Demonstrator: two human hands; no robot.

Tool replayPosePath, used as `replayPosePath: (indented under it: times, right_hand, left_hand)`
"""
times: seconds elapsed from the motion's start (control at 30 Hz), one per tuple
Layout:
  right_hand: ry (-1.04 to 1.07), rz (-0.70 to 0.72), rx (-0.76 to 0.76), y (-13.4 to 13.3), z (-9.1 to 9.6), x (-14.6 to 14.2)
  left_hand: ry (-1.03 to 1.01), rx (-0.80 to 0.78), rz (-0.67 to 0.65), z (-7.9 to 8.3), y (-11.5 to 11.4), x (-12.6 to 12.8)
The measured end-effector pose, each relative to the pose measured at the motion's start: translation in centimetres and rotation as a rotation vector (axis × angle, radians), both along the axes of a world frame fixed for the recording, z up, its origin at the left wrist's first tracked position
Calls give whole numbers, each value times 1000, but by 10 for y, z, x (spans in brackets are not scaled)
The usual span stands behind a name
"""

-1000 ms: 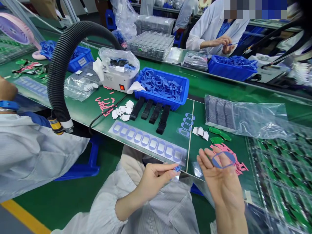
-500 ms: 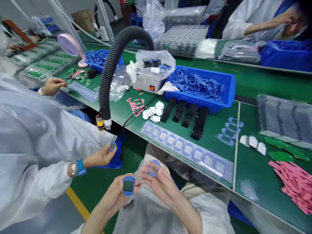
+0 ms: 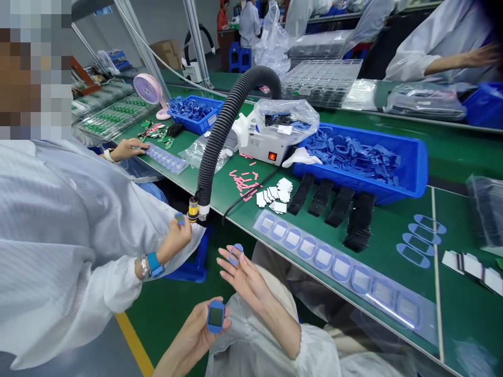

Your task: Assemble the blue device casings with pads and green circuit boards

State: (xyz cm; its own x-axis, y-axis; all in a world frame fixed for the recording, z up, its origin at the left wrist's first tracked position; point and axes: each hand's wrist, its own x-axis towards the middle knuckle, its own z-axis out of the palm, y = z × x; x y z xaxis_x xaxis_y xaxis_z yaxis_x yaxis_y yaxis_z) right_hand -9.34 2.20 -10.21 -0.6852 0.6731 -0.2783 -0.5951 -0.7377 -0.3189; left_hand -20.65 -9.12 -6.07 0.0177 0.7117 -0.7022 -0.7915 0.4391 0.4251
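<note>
Low over my lap, my left hand grips a small blue-framed display with a dark rectangular screen facing up. Further forward, my right hand holds a thin blue oval ring between thumb and fingers, the other fingers spread. The ring is see-through in its middle. Both hands are apart from each other and off the bench. Ahead of them on the bench edge lies a clear strip of blue rings with white rectangles inside.
A black ribbed hose arches down beside the bench edge. A blue bin of blue frames stands behind black strips, white pads and pink pieces. To my left, a co-worker's hand holds a similar blue-framed piece.
My right hand has moved forward and away from my left, carrying the ring. The left keeps its display, slightly lower. The view has shifted left, and the co-worker's piece is nearer the hose's end.
</note>
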Motion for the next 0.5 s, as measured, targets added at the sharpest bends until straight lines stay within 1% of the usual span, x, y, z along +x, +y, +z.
replayPosePath:
  times: [0.1, 0.17, 0.27, 0.37, 0.43, 0.5]
  right_hand:
    - [1, 8, -2, 11, -14, -27]
    - [10, 15, -12, 20, -20, -49]
    - [44, 32, -25, 32, -25, -82]
    - [84, 54, -29, 36, -25, -105]
    - [99, 80, -28, 33, -27, -114]
    - [96, 112, -28, 26, -32, -119]
  left_hand:
    - [4, -4, 8, -8, 0, -11]
    - [20, -17, 10, -14, -1, -25]
    - [78, -28, 40, -20, -5, -56]
    - [159, -21, 83, -22, -4, -91]
    - [199, -22, 104, -24, 4, -111]
    - [224, -23, 130, -27, 23, -126]
